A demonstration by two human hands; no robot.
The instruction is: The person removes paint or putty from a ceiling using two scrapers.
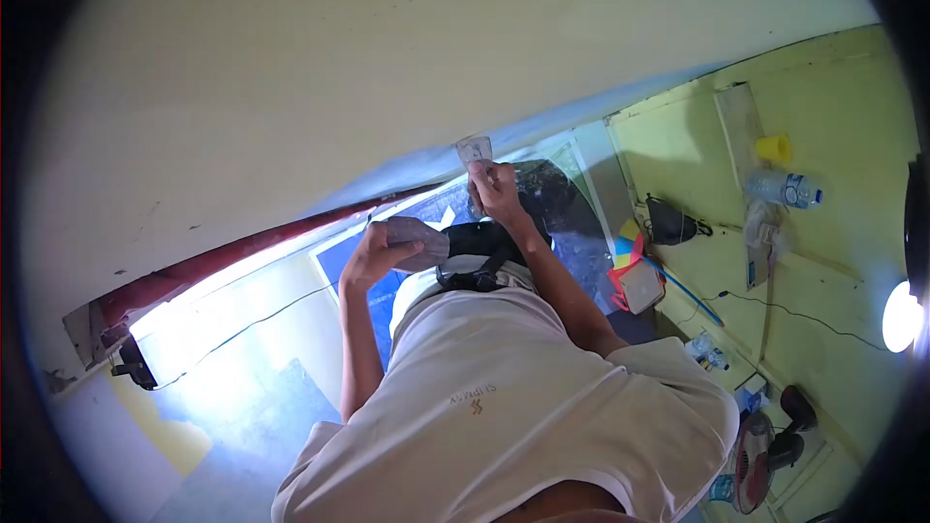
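Over on the left, a red strip (174, 281) runs along the foot of the pale wall (291, 87), with a black lamp (133, 364) near its end. Next comes the person's left hand (370, 257), holding a flat grey plate (421, 237) in front of the waist. The thumb lies across one face and the other fingers are mostly hidden, so the plate looks pinched at its near end. I'd call it thin, light and fairly stiff; the edge by the thumb is the place to grip, and any wet smear there would make it slippery.

A little to the right and farther out, the right hand (496, 196) has a small scraper (475, 151) raised, its broad end at or close to the wall's lower edge; I can't tell whether they touch. The fingers are curled in, pinching its narrow end against the thumb. It looks light, and the blade probably stiff with a slight spring. Best held low, near the narrow end, leaving the broad edge free.

Farther right are a red-trimmed bag (640, 287), a yellow cup (773, 148) and a clear bottle (783, 189), all well apart from both hands.
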